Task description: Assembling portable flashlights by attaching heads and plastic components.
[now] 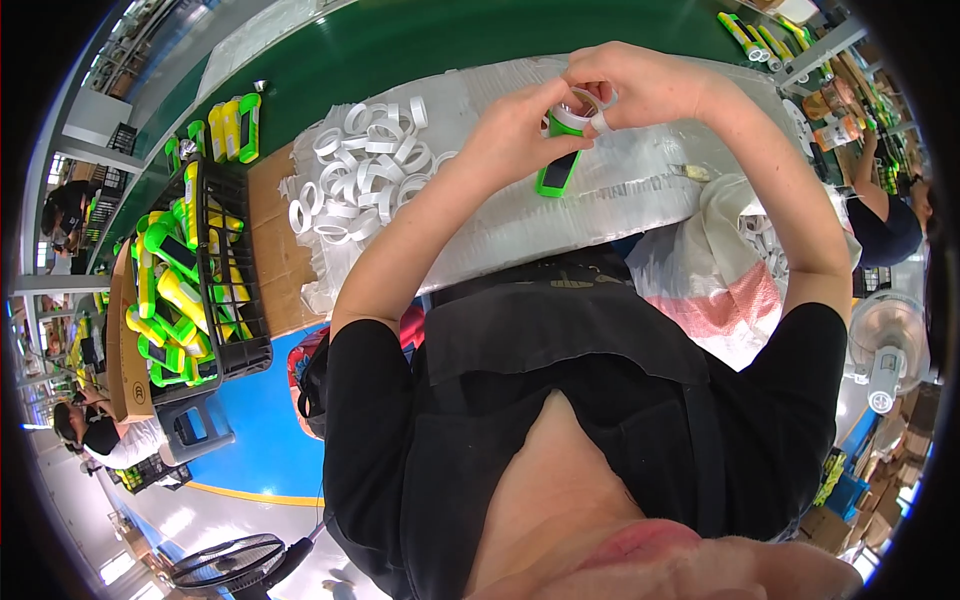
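A green flashlight [557, 178] with a dark side panel hangs head-up between my hands, above the plastic-covered worktop [480, 225]. Around its head sits a white ring [573, 120]. My left hand [518, 130] closes on the flashlight from the left, thumb low and fingers by the rim. From the right, my right hand [645, 88] pinches the ring with its fingers curled over the top. The fingers partly cover the flashlight's head, so how far the ring is seated cannot be told. Left of my left forearm lies a loose pile of white rings [370, 170].
A black crate [250, 345] full of green and yellow flashlights stands at the left. Several more flashlights [232, 130] lie on the green table [420, 45] behind it. At my right hangs a white woven sack [690, 265] holding rings. Fans and other people are farther off.
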### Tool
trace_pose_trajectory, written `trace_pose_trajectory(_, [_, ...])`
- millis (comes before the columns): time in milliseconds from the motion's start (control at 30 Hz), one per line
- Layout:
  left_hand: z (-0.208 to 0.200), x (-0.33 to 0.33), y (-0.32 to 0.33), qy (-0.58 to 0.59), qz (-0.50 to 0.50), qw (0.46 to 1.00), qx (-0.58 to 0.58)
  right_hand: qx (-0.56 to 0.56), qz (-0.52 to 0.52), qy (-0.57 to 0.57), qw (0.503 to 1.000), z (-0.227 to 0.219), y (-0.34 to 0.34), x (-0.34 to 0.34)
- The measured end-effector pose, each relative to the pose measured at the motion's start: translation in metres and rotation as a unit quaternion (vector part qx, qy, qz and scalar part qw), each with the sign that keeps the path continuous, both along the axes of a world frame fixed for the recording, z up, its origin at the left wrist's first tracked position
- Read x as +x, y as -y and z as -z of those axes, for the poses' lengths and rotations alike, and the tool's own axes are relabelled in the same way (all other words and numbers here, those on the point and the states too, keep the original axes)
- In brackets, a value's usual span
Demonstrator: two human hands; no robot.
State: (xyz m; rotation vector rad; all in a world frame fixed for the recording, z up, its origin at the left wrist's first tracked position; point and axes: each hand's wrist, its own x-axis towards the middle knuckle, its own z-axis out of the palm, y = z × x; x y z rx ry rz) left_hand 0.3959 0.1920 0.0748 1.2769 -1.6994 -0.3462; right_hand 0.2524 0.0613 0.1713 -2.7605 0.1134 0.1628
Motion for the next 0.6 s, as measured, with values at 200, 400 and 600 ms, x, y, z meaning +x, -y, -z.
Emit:
trace_pose_trajectory(200, [-0.001,-0.005,0.001,0.005,-0.016,1.000,0.011,0.015,0.014,-0.013,1.000,0.001,0.002,0.002])
trace_pose_trajectory(400, [0.006,-0.003,0.005,0.017,-0.043,0.998,0.031,-0.078,0.179,-0.042,0.980,0.005,-0.015,0.008])
trace_pose_trajectory(600, [0.015,-0.001,0.012,-0.011,-0.021,0.999,-0.028,0.026,0.033,0.269,0.962,0.035,0.010,-0.006])
